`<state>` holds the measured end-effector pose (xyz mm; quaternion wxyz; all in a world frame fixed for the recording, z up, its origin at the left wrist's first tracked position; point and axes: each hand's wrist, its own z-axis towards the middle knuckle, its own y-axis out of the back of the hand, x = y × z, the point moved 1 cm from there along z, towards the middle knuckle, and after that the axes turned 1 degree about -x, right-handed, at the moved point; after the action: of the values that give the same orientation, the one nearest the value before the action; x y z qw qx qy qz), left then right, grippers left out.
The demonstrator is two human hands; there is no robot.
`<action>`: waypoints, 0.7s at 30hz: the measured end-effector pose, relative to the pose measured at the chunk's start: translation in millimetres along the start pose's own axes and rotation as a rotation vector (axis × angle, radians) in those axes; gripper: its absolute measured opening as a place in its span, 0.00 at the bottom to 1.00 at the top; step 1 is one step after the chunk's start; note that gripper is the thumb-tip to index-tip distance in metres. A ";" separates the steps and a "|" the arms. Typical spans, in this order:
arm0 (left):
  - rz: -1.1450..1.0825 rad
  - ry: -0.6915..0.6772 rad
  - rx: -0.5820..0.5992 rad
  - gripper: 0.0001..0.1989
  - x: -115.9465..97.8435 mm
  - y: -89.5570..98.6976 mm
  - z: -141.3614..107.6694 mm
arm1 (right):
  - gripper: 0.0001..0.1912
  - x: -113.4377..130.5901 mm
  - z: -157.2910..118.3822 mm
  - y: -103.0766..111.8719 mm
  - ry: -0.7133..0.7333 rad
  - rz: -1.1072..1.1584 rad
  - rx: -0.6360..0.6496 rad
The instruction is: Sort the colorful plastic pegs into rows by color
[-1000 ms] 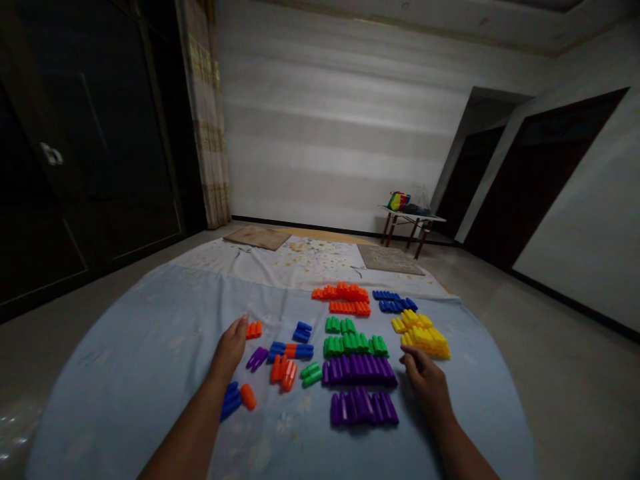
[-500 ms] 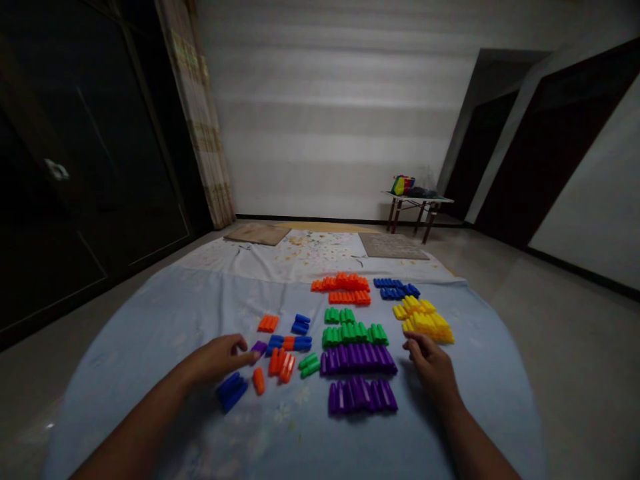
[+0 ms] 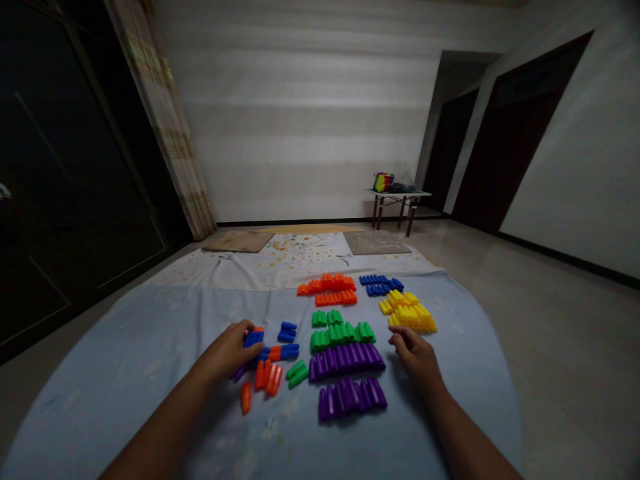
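Note:
My left hand (image 3: 233, 350) is closed on blue pieces (image 3: 253, 339) at the left of the loose pieces, with a purple piece (image 3: 241, 372) partly under it. Close by lie orange pieces (image 3: 269, 377), a lone orange piece (image 3: 245, 397), a green group (image 3: 297, 373) and a small blue group (image 3: 287, 331). My right hand (image 3: 413, 353) hovers with curled fingers beside the yellow pile (image 3: 413, 315); whether anything is between its fingertips is too small to tell. Purple rows (image 3: 347, 362), green rows (image 3: 343, 337), orange rows (image 3: 330, 285) and blue rows (image 3: 383, 285) fill the middle.
A light blue cloth (image 3: 165, 333) covers the round table. Two flat boards, a brown one (image 3: 239, 241) and a grey one (image 3: 377, 243), lie at its far end. Beyond, a small side table (image 3: 397, 194) holds a colourful bag (image 3: 383, 182).
The blue pieces from the near left are now up in my left hand, beside the orange and blue pieces. The view has turned slightly right. My right hand stays near the yellow pile.

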<state>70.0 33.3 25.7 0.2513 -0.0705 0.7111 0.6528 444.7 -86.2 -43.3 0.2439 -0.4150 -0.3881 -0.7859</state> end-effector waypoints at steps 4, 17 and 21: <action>-0.019 -0.021 -0.042 0.24 0.6 -18.8 28.0 | 0.20 0.7 -0.1 -0.2 -0.009 0.000 0.003; 0.022 -0.053 0.236 0.28 5.3 -4.2 54.0 | 0.18 5.8 5.4 -2.7 0.006 0.022 -0.021; 0.154 -0.091 0.208 0.24 -1.3 -6.1 63.6 | 0.15 9.1 6.6 -3.3 0.029 0.020 -0.046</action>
<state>90.6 93.5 19.5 0.2387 0.0404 0.7662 0.5953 440.6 -79.5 -34.6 0.2477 -0.4128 -0.3620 -0.7983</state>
